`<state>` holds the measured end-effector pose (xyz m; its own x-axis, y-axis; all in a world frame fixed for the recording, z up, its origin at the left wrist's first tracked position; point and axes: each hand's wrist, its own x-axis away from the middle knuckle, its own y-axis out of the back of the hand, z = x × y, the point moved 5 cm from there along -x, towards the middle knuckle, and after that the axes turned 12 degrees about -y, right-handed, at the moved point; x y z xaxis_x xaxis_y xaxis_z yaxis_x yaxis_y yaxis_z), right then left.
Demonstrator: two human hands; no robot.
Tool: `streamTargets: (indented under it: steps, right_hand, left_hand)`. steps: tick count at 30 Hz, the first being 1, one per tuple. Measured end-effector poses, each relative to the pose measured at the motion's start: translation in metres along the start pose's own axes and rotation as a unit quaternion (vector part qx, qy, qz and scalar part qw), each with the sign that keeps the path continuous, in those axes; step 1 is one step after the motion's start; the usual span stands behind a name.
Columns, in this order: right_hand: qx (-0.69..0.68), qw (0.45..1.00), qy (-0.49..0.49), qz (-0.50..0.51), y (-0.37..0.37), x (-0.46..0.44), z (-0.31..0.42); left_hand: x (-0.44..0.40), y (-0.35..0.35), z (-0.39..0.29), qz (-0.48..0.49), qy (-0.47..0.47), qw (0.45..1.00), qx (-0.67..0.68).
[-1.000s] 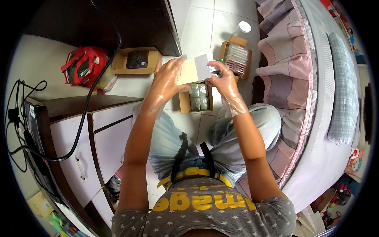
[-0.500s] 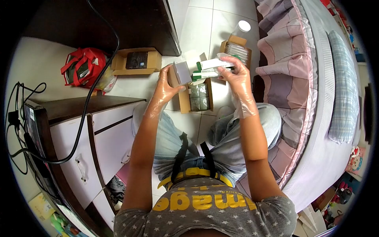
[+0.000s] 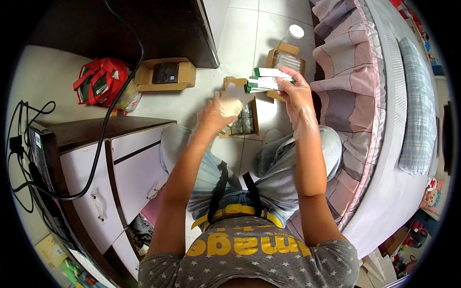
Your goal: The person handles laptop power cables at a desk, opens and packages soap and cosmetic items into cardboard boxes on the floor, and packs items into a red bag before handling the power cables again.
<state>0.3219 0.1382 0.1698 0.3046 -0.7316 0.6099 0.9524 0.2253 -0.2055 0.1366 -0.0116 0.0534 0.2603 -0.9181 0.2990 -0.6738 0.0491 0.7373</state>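
Note:
My left hand (image 3: 211, 117), in a clear plastic glove and blurred by motion, grips a small pale box (image 3: 231, 104), tilted over the near cardboard box. My right hand (image 3: 297, 95), also gloved, pinches a small fan of white stick packets (image 3: 270, 80) with green ends, to the right of the pale box and apart from it. Below and between the hands stands the open cardboard box (image 3: 256, 122), partly covered by the pale box. Inside it are dark-green wrapped packs (image 3: 247, 126). Behind my right hand is another cardboard box (image 3: 289, 49) with clear-wrapped flat items (image 3: 286, 61).
A white-lidded jar (image 3: 296, 32) stands at the back on the tiled floor (image 3: 240, 33). To the left are a red bag (image 3: 98, 84) and a carton (image 3: 187, 77) holding a dark box. A drawer cabinet (image 3: 137, 168) and black cable border the left; a bed (image 3: 384, 144) borders the right.
My left hand has moved down and right, tipping the small box over the near carton. My right hand has shifted slightly right with the stick packets, which now fan out more.

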Motion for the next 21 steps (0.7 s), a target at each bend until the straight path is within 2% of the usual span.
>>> streamTargets:
  steps: [1, 3, 4, 7, 12, 14, 15, 16, 17, 18, 19, 20, 21]
  right_hand:
    - [0.004, 1.0, -0.013, -0.004, 0.001, -0.001, -0.001]
    - [0.0, 1.0, -0.021, 0.005, 0.001, -0.001, -0.001]
    - [-0.005, 0.999, -0.03, 0.014, 0.0, -0.001, -0.002]
    - [0.007, 0.999, -0.035, 0.037, -0.002, 0.001, -0.003]
    - [0.025, 0.998, -0.025, 0.054, -0.006, 0.006, -0.002]
    - [0.038, 0.997, -0.028, 0.058, -0.005, 0.007, -0.002]
    - [0.054, 0.994, -0.014, 0.093, -0.007, 0.008, -0.001]
    - [0.069, 0.989, -0.001, 0.128, -0.009, 0.009, -0.002]
    - [0.068, 0.989, -0.002, 0.128, -0.009, 0.009, -0.002]
    - [0.093, 0.983, 0.002, 0.155, -0.012, 0.011, -0.003]
    - [0.118, 0.976, 0.007, 0.183, -0.016, 0.014, -0.004]
    - [0.132, 0.974, 0.002, 0.187, -0.018, 0.018, -0.002]
    - [0.132, 0.973, 0.002, 0.188, -0.019, 0.019, -0.001]
  left_hand:
    - [0.003, -0.005, -0.013, -0.001, -0.001, 1.0, 0.001]
    - [0.008, -0.023, -0.037, 0.062, 0.043, 0.99, -0.116]
    - [0.006, -0.034, -0.042, 0.081, 0.046, 0.989, -0.111]
    - [0.003, -0.063, -0.041, 0.041, 0.031, 0.99, -0.135]
    - [0.004, -0.072, -0.043, 0.078, 0.034, 0.981, -0.172]
    - [0.009, -0.051, -0.059, -0.139, -0.043, 0.955, -0.259]
    - [0.008, -0.043, -0.061, -0.138, -0.043, 0.955, -0.259]
    - [0.008, -0.023, -0.068, -0.221, -0.099, 0.963, -0.118]
    - [0.01, -0.002, -0.073, -0.298, -0.153, 0.942, 0.028]
    - [0.01, 0.015, -0.078, -0.32, -0.187, 0.925, 0.079]
    - [0.009, 0.02, -0.082, -0.297, -0.221, 0.864, 0.342]
    - [-0.002, 0.012, -0.07, -0.207, -0.133, 0.824, 0.51]
    - [-0.008, 0.003, -0.061, -0.109, -0.04, 0.747, 0.655]
